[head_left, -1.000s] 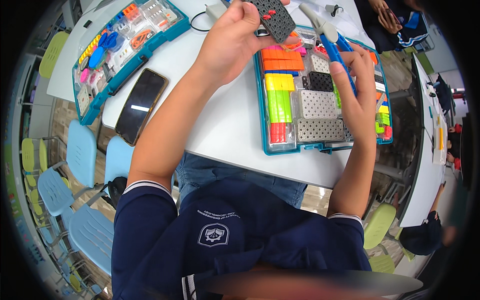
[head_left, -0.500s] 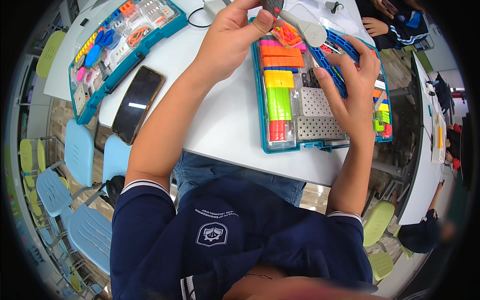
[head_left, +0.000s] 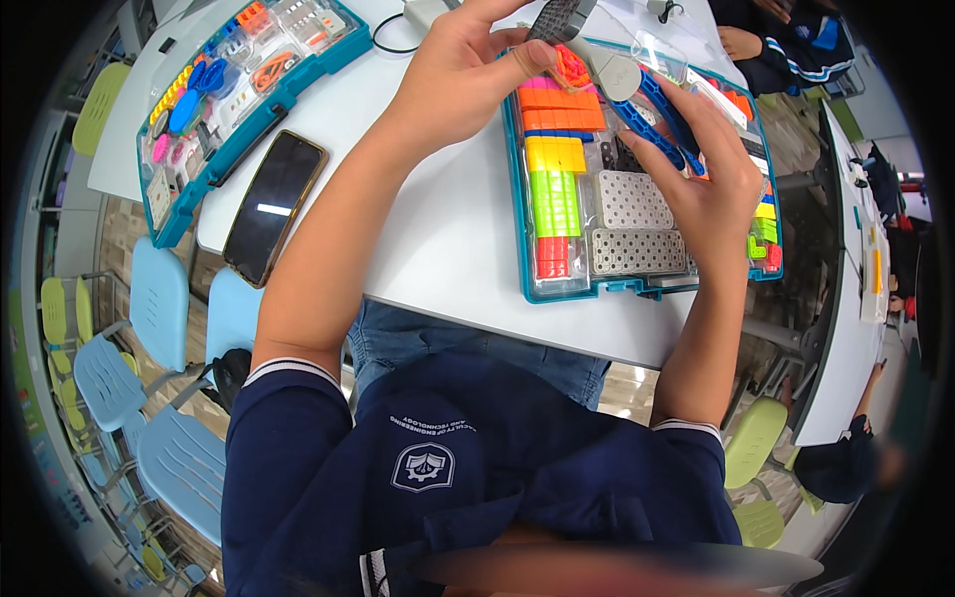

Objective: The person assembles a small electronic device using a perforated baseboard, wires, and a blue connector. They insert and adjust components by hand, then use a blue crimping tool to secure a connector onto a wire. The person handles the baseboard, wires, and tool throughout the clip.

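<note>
My right hand is closed around the blue handles of a plier-like tool with a light grey head, above the right-hand parts case. Between my left thumb and fingers is a dark grey perforated plate, raised over the case's far edge. My left hand is closed on it. The tool's grey tip reaches up to the plate; the exact contact is hard to make out. Below them in the teal case lie orange, yellow, green and red blocks and grey perforated plates.
A second teal case of mixed parts lies open at the left. Near it, a dark phone rests at the white table's edge. Blue chairs stand left, and another person's hand shows at the far right.
The tool has turned, and its head has shifted slightly left and down. Its blue handles are closer together. The red bit at its tip is out of sight, and the dark plate shows more.
</note>
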Action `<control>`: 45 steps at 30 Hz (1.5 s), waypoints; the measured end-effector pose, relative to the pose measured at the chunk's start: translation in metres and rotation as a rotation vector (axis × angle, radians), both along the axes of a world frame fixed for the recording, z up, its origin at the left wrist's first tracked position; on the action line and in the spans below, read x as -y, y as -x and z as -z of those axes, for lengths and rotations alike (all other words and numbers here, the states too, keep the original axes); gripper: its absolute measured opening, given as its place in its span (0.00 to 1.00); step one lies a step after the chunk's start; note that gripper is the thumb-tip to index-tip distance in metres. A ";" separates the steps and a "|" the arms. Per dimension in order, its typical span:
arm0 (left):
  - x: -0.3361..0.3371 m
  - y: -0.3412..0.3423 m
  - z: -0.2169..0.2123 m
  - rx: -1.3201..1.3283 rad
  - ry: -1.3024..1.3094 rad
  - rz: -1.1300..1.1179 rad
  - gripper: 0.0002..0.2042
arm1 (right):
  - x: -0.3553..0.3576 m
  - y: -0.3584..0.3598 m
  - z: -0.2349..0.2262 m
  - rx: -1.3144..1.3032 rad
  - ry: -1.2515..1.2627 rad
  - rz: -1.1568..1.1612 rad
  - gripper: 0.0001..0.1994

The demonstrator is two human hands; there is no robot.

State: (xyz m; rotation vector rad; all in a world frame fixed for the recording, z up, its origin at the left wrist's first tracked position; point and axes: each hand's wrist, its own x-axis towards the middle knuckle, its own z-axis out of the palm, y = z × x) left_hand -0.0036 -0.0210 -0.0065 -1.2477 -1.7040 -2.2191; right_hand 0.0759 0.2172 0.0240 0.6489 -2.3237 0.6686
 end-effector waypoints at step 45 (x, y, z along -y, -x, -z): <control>-0.002 0.000 0.006 0.405 0.057 -0.312 0.21 | -0.019 0.013 0.003 -0.029 -0.091 -0.016 0.30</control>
